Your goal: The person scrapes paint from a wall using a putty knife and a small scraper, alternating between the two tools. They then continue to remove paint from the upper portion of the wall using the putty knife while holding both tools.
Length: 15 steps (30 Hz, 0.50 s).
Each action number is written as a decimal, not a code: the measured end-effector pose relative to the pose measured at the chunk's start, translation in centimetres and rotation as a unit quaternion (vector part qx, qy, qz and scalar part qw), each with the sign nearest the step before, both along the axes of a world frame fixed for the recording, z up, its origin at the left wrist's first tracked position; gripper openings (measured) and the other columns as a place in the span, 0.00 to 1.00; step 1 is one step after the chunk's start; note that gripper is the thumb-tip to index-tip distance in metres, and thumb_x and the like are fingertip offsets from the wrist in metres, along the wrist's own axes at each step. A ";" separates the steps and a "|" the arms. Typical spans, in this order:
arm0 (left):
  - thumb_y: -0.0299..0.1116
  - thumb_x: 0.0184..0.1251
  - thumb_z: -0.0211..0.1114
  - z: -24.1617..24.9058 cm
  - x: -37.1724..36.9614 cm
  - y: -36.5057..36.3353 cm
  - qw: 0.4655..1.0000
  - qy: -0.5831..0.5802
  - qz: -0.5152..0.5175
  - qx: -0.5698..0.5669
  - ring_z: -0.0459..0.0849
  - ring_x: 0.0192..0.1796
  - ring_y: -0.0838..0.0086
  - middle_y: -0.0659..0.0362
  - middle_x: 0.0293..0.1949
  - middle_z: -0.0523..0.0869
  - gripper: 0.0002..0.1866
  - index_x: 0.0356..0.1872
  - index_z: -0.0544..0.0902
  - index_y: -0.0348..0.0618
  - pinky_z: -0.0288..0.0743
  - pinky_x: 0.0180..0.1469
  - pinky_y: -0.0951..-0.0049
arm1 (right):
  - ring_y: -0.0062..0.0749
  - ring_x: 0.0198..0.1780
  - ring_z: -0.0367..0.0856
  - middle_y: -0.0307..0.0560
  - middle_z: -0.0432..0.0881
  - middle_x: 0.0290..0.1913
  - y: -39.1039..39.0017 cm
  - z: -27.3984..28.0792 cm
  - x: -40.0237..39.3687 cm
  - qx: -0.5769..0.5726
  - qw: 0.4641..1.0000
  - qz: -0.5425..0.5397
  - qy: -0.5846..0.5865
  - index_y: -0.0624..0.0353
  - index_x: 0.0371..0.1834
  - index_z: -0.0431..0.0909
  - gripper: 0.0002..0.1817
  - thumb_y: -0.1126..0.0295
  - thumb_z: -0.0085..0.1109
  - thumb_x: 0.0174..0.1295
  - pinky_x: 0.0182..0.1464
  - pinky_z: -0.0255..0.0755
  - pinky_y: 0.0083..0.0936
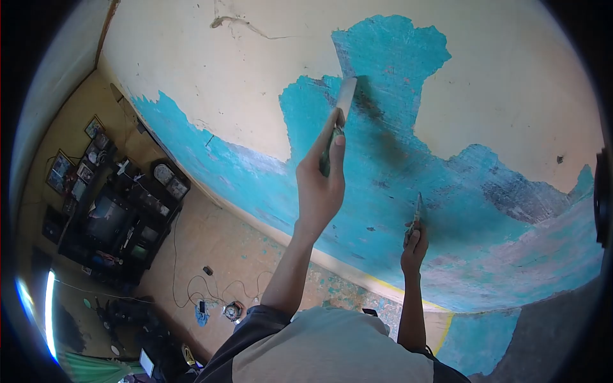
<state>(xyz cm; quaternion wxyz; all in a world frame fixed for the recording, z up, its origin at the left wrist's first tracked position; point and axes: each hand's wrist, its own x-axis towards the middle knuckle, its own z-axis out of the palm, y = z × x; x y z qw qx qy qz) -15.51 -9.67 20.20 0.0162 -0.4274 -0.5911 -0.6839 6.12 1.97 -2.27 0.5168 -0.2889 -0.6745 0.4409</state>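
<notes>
My left hand [321, 182] is raised in front of the wall, its fingers closed around the dark handle of a scraper. The flat metal blade of this scraper [347, 94] points up, its tip at the edge between blue and cream paint. Lower and to the right, my right hand [415, 247] grips a second scraper [419, 207], whose blade appears narrow from this angle and points up along the blue surface. The wall [389, 57] has a large ragged blue area bordered by cream paint [498, 83], with greyish scuffed patches.
Paint flakes [345, 290] litter the floor at the foot of the wall. Cables and a round metallic object [232, 311] lie on the floor to the left. Farther left stands a dark cabinet [121, 217] with a television [106, 216] and framed pictures nearby.
</notes>
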 end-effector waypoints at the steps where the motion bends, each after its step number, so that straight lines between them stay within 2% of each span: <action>1: 0.48 0.87 0.53 0.1 0.0 0.1 1.000 -0.001 0.000 0.002 0.57 0.19 0.88 0.73 0.18 0.63 0.26 0.76 0.74 0.47 0.53 0.21 0.78 | 0.15 0.23 0.59 0.31 0.65 0.22 0.2 0.1 0.0 -0.001 1.000 -0.001 0.003 0.61 0.50 0.80 0.24 0.51 0.41 0.84 0.27 0.52 0.24; 6: 0.48 0.87 0.53 1.5 -0.1 -0.2 1.000 -0.006 0.001 -0.006 0.57 0.19 0.88 0.73 0.16 0.62 0.26 0.77 0.74 0.50 0.52 0.22 0.77 | 0.15 0.22 0.58 0.31 0.64 0.22 0.0 0.3 0.1 0.013 1.000 -0.009 0.004 0.61 0.50 0.80 0.24 0.51 0.42 0.84 0.26 0.51 0.24; 11: 0.50 0.86 0.53 -0.5 -0.4 0.5 1.000 0.001 0.010 0.009 0.56 0.19 0.88 0.73 0.17 0.62 0.26 0.76 0.75 0.50 0.52 0.21 0.78 | 0.15 0.23 0.59 0.31 0.64 0.22 0.4 0.2 0.0 0.005 1.000 0.002 0.004 0.60 0.50 0.80 0.23 0.51 0.42 0.84 0.27 0.51 0.24; 15: 0.50 0.86 0.53 1.2 -0.6 0.0 1.000 -0.005 0.000 0.001 0.58 0.19 0.89 0.74 0.16 0.62 0.27 0.76 0.75 0.49 0.52 0.21 0.79 | 0.15 0.23 0.58 0.31 0.64 0.22 0.1 0.0 0.2 0.013 1.000 -0.007 -0.005 0.60 0.50 0.79 0.23 0.52 0.41 0.84 0.27 0.51 0.23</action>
